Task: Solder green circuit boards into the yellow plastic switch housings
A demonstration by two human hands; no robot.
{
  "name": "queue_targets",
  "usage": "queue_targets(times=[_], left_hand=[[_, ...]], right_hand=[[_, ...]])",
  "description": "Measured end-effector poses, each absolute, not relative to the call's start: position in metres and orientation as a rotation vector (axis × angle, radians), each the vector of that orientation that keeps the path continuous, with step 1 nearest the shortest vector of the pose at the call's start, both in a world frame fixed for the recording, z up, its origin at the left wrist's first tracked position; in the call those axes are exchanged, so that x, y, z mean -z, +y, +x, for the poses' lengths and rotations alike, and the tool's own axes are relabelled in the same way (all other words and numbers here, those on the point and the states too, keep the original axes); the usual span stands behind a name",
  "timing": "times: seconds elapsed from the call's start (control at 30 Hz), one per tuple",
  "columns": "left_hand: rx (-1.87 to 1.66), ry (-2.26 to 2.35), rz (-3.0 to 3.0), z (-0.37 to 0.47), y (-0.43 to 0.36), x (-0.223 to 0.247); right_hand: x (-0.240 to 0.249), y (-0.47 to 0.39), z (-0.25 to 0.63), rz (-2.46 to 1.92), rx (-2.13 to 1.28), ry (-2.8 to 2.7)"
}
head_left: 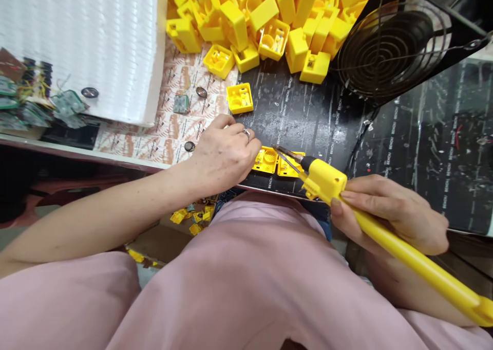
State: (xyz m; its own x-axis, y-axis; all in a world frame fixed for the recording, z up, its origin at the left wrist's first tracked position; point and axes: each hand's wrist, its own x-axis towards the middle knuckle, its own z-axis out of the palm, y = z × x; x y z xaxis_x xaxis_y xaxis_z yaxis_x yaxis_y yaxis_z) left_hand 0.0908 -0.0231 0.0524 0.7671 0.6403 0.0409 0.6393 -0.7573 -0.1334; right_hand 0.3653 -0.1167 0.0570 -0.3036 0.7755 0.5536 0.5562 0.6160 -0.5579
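Two small yellow housings lie side by side at the table's front edge, a left one (266, 160) and a right one (289, 168). My left hand (230, 152), with a ring on one finger, rests at the left housing; its fingers are bent and their tips are hidden, so what they may grip cannot be made out. In my right hand (385, 211) is a yellow soldering tool (325, 178), the fingers wrapped round its handle. The tool's dark metal tip reaches over the place between the housings. Beyond my left hand sits a single open yellow housing (239, 98).
Many yellow housings (265, 13) are heaped at the back. A black fan (389, 52) stands back right. White foam (115, 47) bears green circuit boards (69, 103) at left. A small board (181, 103) and round discs (201, 92) lie near my left hand.
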Motion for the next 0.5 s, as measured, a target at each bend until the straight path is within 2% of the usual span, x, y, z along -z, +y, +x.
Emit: queue_targets(times=[0.17, 0.37, 0.5], left_hand=[[0.061, -1.018, -2.821, 0.086, -0.024, -0.05], [0.71, -0.996, -2.803, 0.071, -0.038, -0.031], [0.533, -1.013, -2.823, 0.068, -0.047, -0.027]], right_hand=[[-0.054, -0.122, 0.361, -1.183, -0.373, -1.881], [-0.042, -0.125, 0.366, -1.201, -0.309, -1.827], [-0.035, -0.12, 0.373, -1.021, -0.41, -1.859]])
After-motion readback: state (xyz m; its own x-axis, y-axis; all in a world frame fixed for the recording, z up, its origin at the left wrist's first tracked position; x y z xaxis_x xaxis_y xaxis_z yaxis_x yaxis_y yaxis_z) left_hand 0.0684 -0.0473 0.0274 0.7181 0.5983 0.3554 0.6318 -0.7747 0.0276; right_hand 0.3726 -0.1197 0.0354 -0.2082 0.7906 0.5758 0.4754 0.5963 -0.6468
